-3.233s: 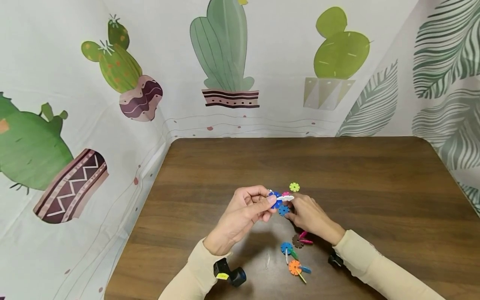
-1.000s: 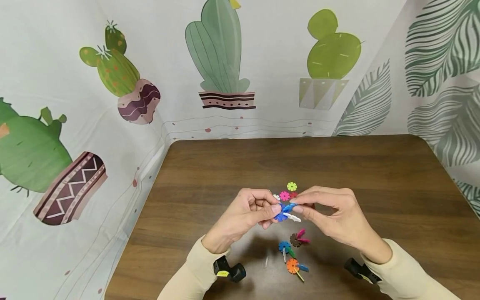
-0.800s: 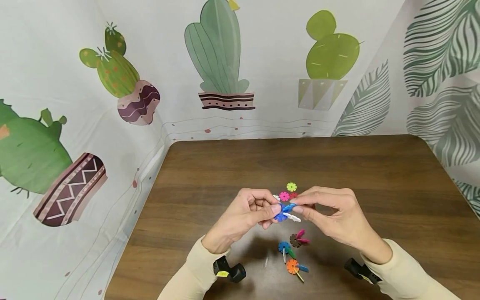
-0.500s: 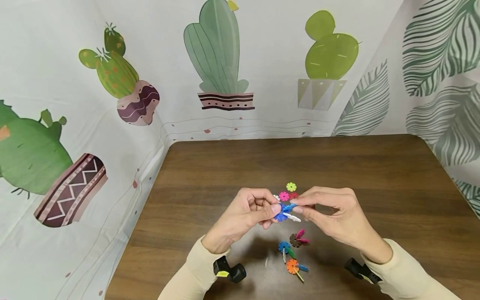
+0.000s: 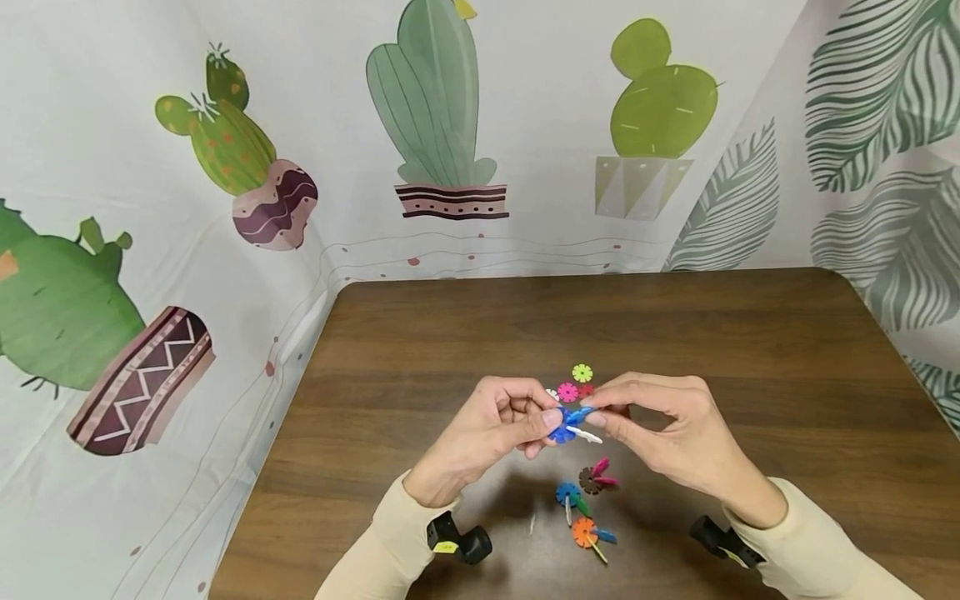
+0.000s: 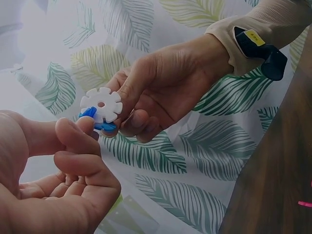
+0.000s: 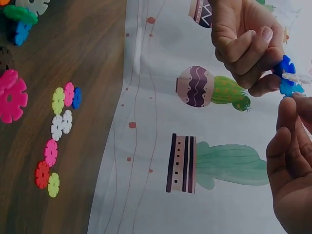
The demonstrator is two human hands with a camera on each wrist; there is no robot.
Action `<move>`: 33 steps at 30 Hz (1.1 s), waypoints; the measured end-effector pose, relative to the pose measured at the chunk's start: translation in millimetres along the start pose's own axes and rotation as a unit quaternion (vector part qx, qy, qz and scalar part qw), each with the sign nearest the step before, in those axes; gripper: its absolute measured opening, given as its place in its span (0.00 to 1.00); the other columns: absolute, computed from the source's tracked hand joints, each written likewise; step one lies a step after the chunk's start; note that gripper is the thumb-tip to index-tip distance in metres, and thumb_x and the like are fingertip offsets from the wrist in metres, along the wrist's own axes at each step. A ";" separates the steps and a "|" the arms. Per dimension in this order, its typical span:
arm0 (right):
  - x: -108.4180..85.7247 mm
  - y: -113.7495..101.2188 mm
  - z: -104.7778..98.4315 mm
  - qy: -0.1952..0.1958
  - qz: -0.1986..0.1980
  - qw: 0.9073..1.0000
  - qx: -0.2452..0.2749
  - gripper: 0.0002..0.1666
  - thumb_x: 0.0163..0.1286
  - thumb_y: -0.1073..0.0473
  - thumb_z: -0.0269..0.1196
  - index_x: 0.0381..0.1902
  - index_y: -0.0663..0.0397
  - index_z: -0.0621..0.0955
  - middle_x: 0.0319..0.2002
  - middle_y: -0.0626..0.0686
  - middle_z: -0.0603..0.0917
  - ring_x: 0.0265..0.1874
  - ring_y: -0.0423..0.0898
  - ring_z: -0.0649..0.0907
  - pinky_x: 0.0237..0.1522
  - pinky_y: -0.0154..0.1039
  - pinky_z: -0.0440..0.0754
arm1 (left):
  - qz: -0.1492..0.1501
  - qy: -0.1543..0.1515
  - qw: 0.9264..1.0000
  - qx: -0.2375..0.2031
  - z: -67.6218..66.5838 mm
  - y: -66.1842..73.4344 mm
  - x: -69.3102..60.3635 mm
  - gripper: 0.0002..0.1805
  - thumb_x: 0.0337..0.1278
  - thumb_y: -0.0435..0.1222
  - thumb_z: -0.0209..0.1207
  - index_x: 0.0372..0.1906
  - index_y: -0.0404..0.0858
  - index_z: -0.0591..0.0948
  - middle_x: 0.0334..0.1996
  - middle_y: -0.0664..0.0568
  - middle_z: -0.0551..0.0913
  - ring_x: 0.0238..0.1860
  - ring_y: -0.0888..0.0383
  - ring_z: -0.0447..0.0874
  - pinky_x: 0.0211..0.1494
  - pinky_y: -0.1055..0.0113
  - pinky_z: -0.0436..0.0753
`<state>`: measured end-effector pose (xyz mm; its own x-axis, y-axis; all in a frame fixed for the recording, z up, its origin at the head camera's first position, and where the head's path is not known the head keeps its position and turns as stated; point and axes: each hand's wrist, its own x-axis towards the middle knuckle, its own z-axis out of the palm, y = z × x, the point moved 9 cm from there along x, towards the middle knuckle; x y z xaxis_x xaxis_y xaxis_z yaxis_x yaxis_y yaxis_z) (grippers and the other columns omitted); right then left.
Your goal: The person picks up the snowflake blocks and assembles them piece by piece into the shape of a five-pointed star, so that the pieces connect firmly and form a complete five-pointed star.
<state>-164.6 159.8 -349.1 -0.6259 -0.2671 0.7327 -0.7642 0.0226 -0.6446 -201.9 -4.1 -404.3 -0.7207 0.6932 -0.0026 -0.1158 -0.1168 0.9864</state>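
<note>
Over the brown wood-grain counter [image 5: 675,333], the left hand [image 5: 497,427] pinches a dark-blue notched plastic disc [image 5: 560,434] bearing a white notched disc [image 5: 587,435]; rightward, the right hand [image 5: 671,425] pinches a light-blue notched disc [image 5: 578,415] against them, apparently joining it; pressing firmly seems next.

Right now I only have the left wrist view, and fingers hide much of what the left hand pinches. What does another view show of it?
Observer: The right wrist view shows a dark blue disc, its notched rim standing clear of the left hand.
Operator: And on the table, any loose red piece?
Observer: Yes, the right wrist view shows a red disc lying on the table next to a lime disc.
Operator: Is anything already joined down there?
Observer: In the head view, an orange disc has a bright blue disc and a yellow disc joined to it.
</note>
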 end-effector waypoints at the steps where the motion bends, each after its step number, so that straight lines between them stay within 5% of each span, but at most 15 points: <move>1: 0.1 0.3 0.2 0.001 0.000 1.000 -0.002 0.11 0.65 0.64 0.78 0.44 0.60 0.91 0.34 0.56 0.92 0.31 0.37 0.85 0.31 0.28 0.83 | -0.001 0.000 1.000 0.001 -0.2 -0.2 -0.1 0.16 0.74 0.31 0.64 0.45 0.16 0.80 0.26 0.59 0.88 0.22 0.68 0.78 0.29 0.78 0.81; 9: 0.9 0.8 -0.2 0.002 0.011 0.999 -0.030 0.09 0.67 0.63 0.77 0.43 0.56 0.90 0.33 0.53 0.91 0.31 0.36 0.84 0.37 0.26 0.84 | -0.003 0.000 1.000 0.003 -2.6 -1.1 -1.1 0.14 0.74 0.30 0.63 0.46 0.17 0.80 0.27 0.59 0.88 0.22 0.68 0.78 0.29 0.77 0.80; 17: -1.8 6.3 -20.2 0.043 0.094 0.994 -0.019 0.23 0.53 0.86 0.73 0.43 0.60 0.88 0.34 0.47 0.90 0.27 0.37 0.86 0.33 0.26 0.86 | 0.004 0.011 1.000 0.013 -10.3 1.7 -7.2 0.13 0.73 0.29 0.63 0.45 0.17 0.80 0.26 0.59 0.87 0.21 0.68 0.77 0.28 0.79 0.80; 33: -5.3 13.6 2.1 0.002 0.189 0.982 0.024 0.22 0.57 0.83 0.73 0.42 0.55 0.86 0.31 0.42 0.93 0.24 0.41 0.91 0.25 0.33 0.85 | 0.007 -0.001 1.000 0.007 -0.4 1.6 0.0 0.16 0.73 0.31 0.65 0.45 0.17 0.80 0.26 0.57 0.87 0.22 0.67 0.79 0.28 0.78 0.79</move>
<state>-171.3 159.5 -362.2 -0.8646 -0.2439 0.4393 -0.4681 0.0732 -0.8806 -202.3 -4.6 -402.8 -0.7203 0.6936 0.0111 -0.0964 -0.1159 0.9886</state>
